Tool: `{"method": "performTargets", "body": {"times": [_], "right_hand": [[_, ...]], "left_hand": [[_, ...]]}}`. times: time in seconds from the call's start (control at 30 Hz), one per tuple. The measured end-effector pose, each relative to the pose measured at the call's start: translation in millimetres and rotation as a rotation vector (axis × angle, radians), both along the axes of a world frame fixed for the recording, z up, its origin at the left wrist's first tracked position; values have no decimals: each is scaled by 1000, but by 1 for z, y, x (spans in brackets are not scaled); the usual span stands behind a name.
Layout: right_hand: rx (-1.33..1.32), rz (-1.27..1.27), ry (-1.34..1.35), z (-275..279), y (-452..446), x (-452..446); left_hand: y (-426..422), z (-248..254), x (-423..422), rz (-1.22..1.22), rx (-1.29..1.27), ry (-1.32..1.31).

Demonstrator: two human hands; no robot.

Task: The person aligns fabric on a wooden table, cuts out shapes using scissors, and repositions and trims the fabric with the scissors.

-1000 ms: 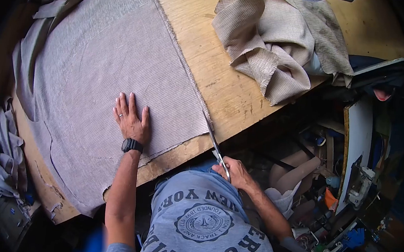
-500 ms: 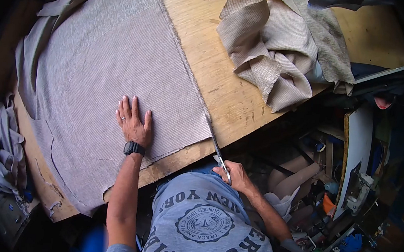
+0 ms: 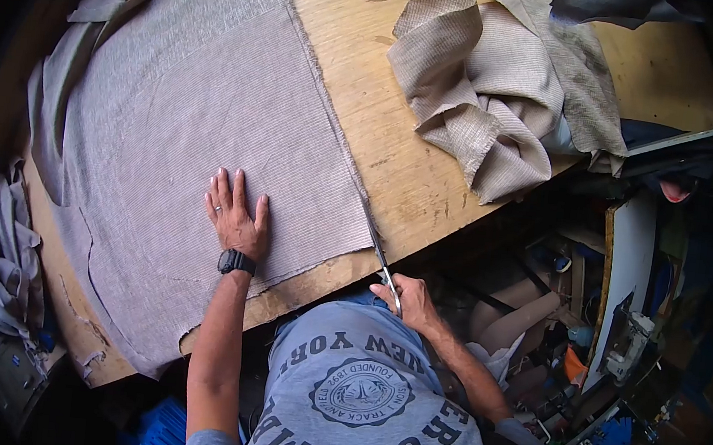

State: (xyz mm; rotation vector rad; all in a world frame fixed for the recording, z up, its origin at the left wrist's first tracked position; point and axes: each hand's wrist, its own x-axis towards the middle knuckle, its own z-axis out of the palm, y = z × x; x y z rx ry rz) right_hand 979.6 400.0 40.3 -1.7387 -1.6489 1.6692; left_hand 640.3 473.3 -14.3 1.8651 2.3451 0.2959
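A large piece of ribbed beige-grey fabric [image 3: 212, 114] lies spread over the wooden table [image 3: 413, 168]. My left hand [image 3: 238, 220], wearing a ring and a black wristwatch [image 3: 237, 262], rests flat on it with the fingers spread. By the table's front edge, my right hand [image 3: 410, 302] is closed around the handles of long metal scissors [image 3: 385, 268]. Their blades reach the right edge of the fabric near its front corner, and the tips are hard to make out against the cloth.
Crumpled beige fabric [image 3: 505, 108] lies at the table's back right. More bunched cloth [image 3: 8, 262] hangs at the far left. Below the table on the right are a white-faced panel [image 3: 626, 274], an orange item [image 3: 574, 364], blue gloves [image 3: 613, 433] and clutter.
The camera view has shifted slightly, moving the table and fabric a little right in the picture. My right hand has moved slightly with the scissors. My left hand stays flat on the fabric.
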Motion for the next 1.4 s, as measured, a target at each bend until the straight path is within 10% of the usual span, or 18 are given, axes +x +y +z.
{"method": "performTargets", "body": {"times": [1.2, 1.4], "right_hand": [[5, 39, -57, -2, 44, -21], [-324, -7, 91, 1, 52, -12]], "left_hand": [[2, 6, 0, -3, 7, -22], [3, 5, -1, 7, -18, -29]]}}
